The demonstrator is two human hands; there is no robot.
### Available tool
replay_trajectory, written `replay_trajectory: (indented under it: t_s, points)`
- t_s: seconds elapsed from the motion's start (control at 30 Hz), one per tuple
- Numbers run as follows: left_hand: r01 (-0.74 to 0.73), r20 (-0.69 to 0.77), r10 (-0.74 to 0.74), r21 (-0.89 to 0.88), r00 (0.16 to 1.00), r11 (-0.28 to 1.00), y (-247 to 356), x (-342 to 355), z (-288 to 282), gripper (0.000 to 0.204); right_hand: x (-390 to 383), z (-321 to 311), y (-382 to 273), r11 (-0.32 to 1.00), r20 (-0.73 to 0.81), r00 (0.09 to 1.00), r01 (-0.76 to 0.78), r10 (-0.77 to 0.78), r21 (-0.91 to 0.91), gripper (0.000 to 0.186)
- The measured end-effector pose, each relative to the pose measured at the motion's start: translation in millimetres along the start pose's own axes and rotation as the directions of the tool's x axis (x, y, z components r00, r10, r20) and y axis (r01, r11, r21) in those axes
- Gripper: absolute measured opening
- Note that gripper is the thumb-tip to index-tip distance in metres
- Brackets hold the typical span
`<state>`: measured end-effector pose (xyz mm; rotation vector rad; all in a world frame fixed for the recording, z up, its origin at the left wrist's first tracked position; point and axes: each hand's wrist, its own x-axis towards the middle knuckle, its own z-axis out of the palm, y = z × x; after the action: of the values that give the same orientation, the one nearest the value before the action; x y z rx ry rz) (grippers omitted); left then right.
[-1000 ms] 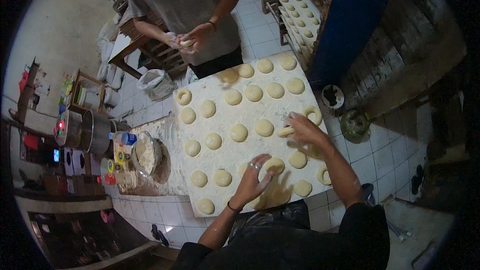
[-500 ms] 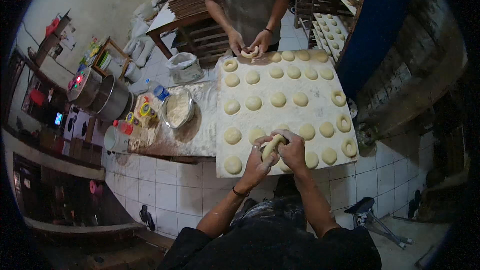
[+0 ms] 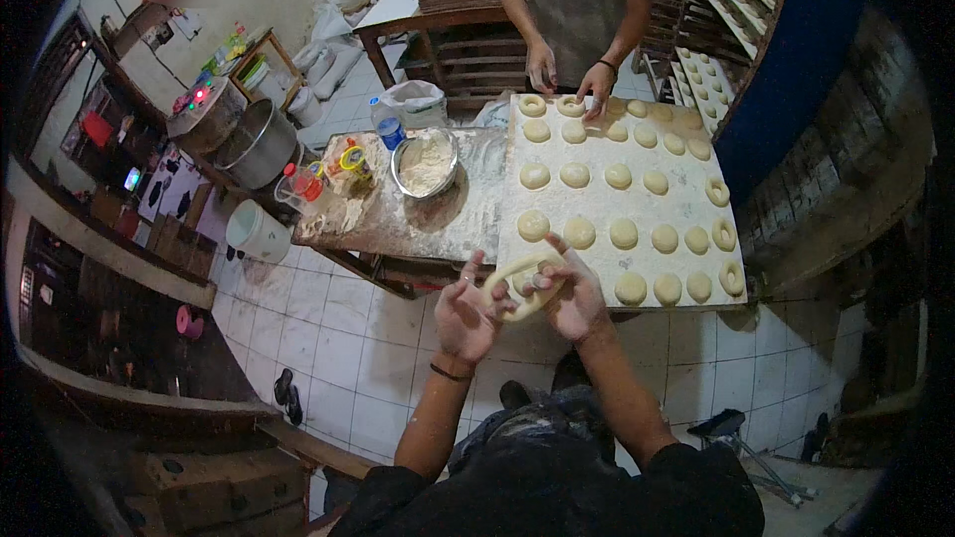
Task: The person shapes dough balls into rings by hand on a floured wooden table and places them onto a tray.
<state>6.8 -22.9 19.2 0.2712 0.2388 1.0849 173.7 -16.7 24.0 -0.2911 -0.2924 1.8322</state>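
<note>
Between my hands, at the near left edge of a floured board [image 3: 637,207], a ring of dough [image 3: 505,269] is stretched wide. My left hand [image 3: 466,322] has fingers hooked into the ring's left side, its index finger pointing up. On the other side my right hand [image 3: 578,308] holds the ring with fingers through the hole. Rows of round dough balls [image 3: 624,233] lie on the board. Several finished dough rings [image 3: 731,277] sit along its right edge, and two more [image 3: 532,106] at the far left corner.
Across the board a co-worker's hand [image 3: 599,87] touches the far row of dough. Left of the board a floury table [image 3: 473,209] bears a bowl of flour [image 3: 428,167], a blue-labelled bottle [image 3: 386,126] and tubs. A steel mixer bowl [image 3: 261,144] stands farther left; a tray rack [image 3: 731,0] rises behind.
The dough in my hands has opened from a narrow loop into a wide ring, and my hands have turned palm up. The co-worker's dough ring now lies on the board.
</note>
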Motion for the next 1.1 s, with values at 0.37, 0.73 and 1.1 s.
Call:
replay_trajectory:
  t_s: [0.37, 0.73, 1.1]
  points:
    - [0.448, -0.239, -0.379, 0.461, 0.894, 0.766, -26.2, 15.1, -10.3, 0.056, -0.3, 2.7, -44.4, 0.640, -0.087, 0.986, -0.157, 0.139, -0.752, 0.034]
    - [0.163, -0.562, -0.160, -0.044, 0.812, 0.986, -148.2, 194.8, 40.7, 0.035, 34.9, -111.3, -107.6, 0.877, -0.773, 0.545, 0.479, -0.326, -0.032, 0.019]
    - [0.640, -0.234, -0.654, 0.589, 0.720, 0.493, -230.3, 376.4, 17.2, 0.050, -3.4, -203.3, -259.4, 0.966, -0.574, 0.778, 0.184, -0.256, -0.182, 0.036]
